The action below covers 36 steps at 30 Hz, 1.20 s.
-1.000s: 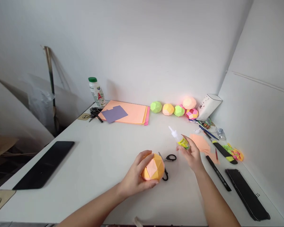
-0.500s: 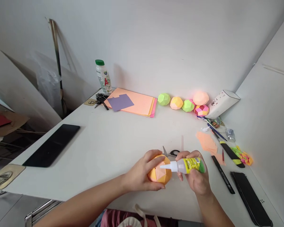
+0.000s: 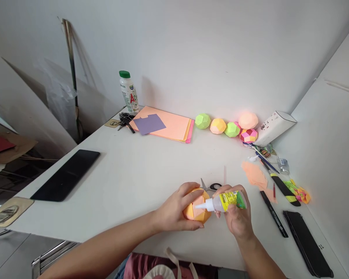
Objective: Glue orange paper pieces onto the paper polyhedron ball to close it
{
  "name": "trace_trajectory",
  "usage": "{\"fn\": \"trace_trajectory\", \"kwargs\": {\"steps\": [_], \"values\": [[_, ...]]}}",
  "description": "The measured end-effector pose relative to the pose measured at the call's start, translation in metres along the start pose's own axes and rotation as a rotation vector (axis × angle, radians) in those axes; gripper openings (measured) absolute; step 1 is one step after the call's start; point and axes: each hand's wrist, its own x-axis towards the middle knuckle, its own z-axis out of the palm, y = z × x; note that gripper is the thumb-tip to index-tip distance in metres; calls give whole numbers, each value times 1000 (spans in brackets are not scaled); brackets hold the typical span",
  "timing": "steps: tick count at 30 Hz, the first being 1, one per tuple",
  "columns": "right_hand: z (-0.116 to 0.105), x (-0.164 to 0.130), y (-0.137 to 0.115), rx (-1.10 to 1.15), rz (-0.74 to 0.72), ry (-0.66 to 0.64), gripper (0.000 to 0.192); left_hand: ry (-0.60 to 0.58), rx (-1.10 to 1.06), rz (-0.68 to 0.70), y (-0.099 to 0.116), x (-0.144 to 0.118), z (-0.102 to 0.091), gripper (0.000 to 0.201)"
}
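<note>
Left hand (image 3: 174, 209) cupped around orange paper ball (image 3: 197, 211), fingers wrapped over its top and near side, ball resting low on white desk (image 3: 139, 174). Right hand (image 3: 235, 217) clenched on glue bottle (image 3: 225, 201), bottle lying sideways, white nozzle pointing left and touching the ball's pink facet. Both hands close together, ball between them.

Just beyond the hands: black-handled scissors (image 3: 211, 186), partly hidden behind the ball and right-hand fingers. Thin pale strip (image 3: 224, 175) on desk just past the scissors. Beyond and to the right of the right hand: peach paper pieces (image 3: 254, 176). Right of the right hand: black pen (image 3: 273, 214), black-yellow marker (image 3: 285, 190), dark phone (image 3: 308, 244), neon paper scraps (image 3: 299, 192), small clear container (image 3: 282, 164).

Far beyond the hands, by the wall: row of folded paper balls (image 3: 229, 127) in green, yellow, peach, pink; white box (image 3: 275, 127) tilted beside them. Stack of peach paper (image 3: 174, 124) with purple sheet (image 3: 149, 124) on top, far beyond the left hand. Keys (image 3: 125, 118) and green-capped bottle (image 3: 128, 92) next to that stack. Well left of the left hand: black tablet (image 3: 66, 174) flat on desk.
</note>
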Motion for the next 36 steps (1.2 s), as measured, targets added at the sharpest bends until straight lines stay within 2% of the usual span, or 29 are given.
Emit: {"fn": "trace_trajectory", "kwargs": {"steps": [7, 17, 36], "values": [[-3, -6, 8, -64, -69, -3, 22, -12, 9, 10, 2, 1, -1, 75], [-3, -2, 6, -71, -12, -2, 24, -27, 45, -34, 4, 1, 0, 75], [-7, 5, 8, 10, 62, 2, 24, -22, 51, -28, 5, 2, 0, 74]]}}
